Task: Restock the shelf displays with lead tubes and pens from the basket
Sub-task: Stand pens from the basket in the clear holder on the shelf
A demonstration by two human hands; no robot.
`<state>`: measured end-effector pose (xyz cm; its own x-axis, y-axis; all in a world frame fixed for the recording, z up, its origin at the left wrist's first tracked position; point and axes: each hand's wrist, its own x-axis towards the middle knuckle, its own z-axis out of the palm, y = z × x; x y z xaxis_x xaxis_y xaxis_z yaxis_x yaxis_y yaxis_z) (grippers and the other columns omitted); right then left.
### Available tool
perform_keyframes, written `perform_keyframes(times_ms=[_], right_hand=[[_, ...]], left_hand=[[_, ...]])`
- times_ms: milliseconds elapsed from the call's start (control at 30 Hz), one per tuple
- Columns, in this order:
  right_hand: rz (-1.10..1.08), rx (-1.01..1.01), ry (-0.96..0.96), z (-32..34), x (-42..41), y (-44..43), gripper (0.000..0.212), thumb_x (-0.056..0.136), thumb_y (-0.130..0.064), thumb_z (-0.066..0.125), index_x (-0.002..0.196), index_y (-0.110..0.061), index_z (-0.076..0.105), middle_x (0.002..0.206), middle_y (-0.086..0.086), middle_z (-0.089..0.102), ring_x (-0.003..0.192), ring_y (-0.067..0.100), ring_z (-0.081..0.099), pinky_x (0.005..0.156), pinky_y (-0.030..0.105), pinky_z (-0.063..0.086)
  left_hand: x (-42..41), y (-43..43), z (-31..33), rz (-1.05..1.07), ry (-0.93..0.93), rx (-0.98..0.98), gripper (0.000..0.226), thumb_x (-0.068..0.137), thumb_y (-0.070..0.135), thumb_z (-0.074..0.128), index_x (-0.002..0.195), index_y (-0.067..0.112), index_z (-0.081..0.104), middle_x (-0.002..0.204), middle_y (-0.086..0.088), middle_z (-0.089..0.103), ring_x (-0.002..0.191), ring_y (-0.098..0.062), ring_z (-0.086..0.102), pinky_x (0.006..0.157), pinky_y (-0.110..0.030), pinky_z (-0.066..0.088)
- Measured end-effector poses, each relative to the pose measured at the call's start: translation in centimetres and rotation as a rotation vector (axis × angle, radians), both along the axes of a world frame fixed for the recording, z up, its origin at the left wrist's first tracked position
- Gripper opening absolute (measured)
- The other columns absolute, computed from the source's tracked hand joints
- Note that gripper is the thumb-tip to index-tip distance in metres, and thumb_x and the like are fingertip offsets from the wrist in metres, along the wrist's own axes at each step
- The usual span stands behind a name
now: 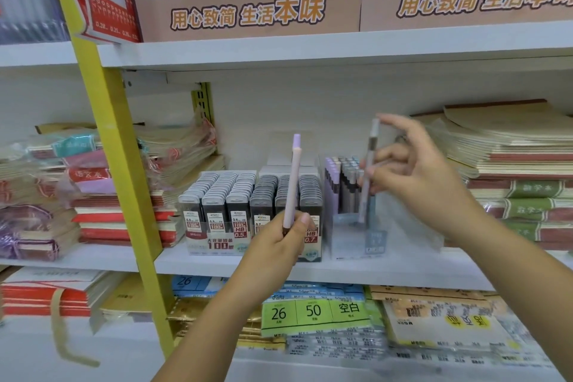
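Observation:
My left hand point(283, 239) grips a pale pink pen point(293, 183) by its lower end and holds it upright in front of the lead tube display point(251, 205), a box of dark tubes in several rows on the middle shelf. My right hand point(409, 170) pinches a grey pen point(369, 170), nearly upright, its lower tip inside the clear pen display box point(356, 236) just right of the lead tubes. Purple and grey pens point(339, 177) stand at the back of that box. The basket is out of view.
A yellow shelf upright point(124, 170) runs down the left. Stacks of notebooks point(514, 170) crowd the right of the middle shelf, and wrapped notebooks point(93, 192) lie left. Brown display cartons point(248, 6) sit on the shelf above; label packs point(313, 313) lie on the shelf below.

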<state>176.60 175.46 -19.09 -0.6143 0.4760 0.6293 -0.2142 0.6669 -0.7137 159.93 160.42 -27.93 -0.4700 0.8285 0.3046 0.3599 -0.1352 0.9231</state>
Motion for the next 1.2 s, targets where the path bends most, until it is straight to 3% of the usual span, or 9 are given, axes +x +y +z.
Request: perform_keyframes(times_ms=[100,200,367,533,700,800,933,1100,1200], right_hand=[[-0.110,0.170,0.099,0.1,-0.5,0.4,0.059,0.087,-0.010,0.067,0.114,-0.056,0.043,0.093,-0.014,0.063,0.074,0.015,0.072,0.070,0.036,0.061],[-0.235,0.345,0.054,-1.0,-1.4,0.8,0.048,0.088,-0.016,0.067,0.107,-0.052,0.041,0.083,-0.013,0.062,0.071,0.002,0.064,0.065,0.015,0.052],[-0.325,0.413,-0.141,-2.7,-1.7,1.9,0.038,0.089,-0.023,0.066,0.105,-0.046,0.040,0.093,-0.012,0.060,0.086,-0.005,0.053,0.064,0.004,0.037],[-0.270,0.368,-0.121,-3.2,-1.7,1.8,0.031,0.090,-0.020,0.067,0.104,-0.037,0.045,0.078,-0.011,0.066,0.079,-0.002,0.057,0.063,0.004,0.040],[-0.286,0.369,-0.138,-3.0,-2.0,1.7,0.034,0.087,-0.020,0.070,0.103,-0.038,0.045,0.073,-0.009,0.066,0.073,0.001,0.057,0.060,0.007,0.040],[-0.345,0.426,-0.161,-3.0,-2.5,2.2,0.035,0.085,-0.024,0.071,0.099,-0.041,0.045,0.072,-0.011,0.062,0.075,0.006,0.053,0.059,0.017,0.041],[-0.548,0.608,-0.206,-3.6,-3.2,2.6,0.024,0.079,-0.028,0.076,0.096,-0.021,0.062,0.087,-0.007,0.047,0.089,0.012,0.036,0.065,0.030,0.032],[-0.560,0.515,-0.195,-3.2,-2.6,1.6,0.022,0.089,-0.028,0.067,0.110,-0.022,0.067,0.096,-0.005,0.045,0.093,0.008,0.036,0.076,0.024,0.033],[-0.210,0.122,-0.103,-2.3,-2.3,-0.5,0.031,0.095,-0.028,0.058,0.125,-0.035,0.055,0.100,-0.016,0.063,0.087,-0.004,0.056,0.072,0.007,0.042]], left_hand=[[0.3,0.3,-0.8,-0.024,-0.011,-0.038,0.034,0.103,0.045,0.044,0.073,0.044,0.060,0.054,0.015,0.041,0.047,-0.004,0.035,0.050,-0.023,0.030],[0.3,0.5,-1.4,-0.034,-0.021,-0.051,0.028,0.103,0.044,0.044,0.084,0.036,0.063,0.055,0.014,0.041,0.048,-0.005,0.035,0.049,-0.021,0.030],[-0.1,0.8,-2.2,-0.035,-0.031,-0.087,0.030,0.102,0.048,0.044,0.093,0.027,0.064,0.054,0.016,0.043,0.045,-0.002,0.036,0.047,-0.018,0.030],[-0.4,0.9,-2.6,-0.057,-0.044,-0.093,0.029,0.102,0.049,0.044,0.086,0.034,0.065,0.055,0.014,0.041,0.046,-0.003,0.035,0.046,-0.018,0.030],[-0.5,1.0,-2.9,-0.044,-0.049,-0.114,0.030,0.101,0.051,0.045,0.084,0.037,0.065,0.054,0.016,0.042,0.046,-0.002,0.036,0.047,-0.018,0.030],[-0.5,0.9,-3.1,-0.032,-0.040,-0.127,0.030,0.100,0.054,0.045,0.085,0.038,0.065,0.055,0.017,0.043,0.046,-0.001,0.038,0.048,-0.020,0.031],[-0.4,0.7,-2.9,-0.046,-0.063,-0.132,0.031,0.100,0.053,0.044,0.087,0.035,0.065,0.055,0.016,0.041,0.047,-0.004,0.036,0.048,-0.021,0.031],[0.2,0.4,-2.2,-0.133,-0.155,-0.133,0.031,0.104,0.044,0.044,0.093,0.022,0.064,0.055,0.014,0.035,0.046,-0.006,0.029,0.044,-0.018,0.027],[0.7,0.4,-1.6,-0.216,-0.171,-0.151,0.030,0.105,0.042,0.044,0.092,0.023,0.064,0.057,0.013,0.033,0.047,-0.007,0.026,0.044,-0.018,0.026]])
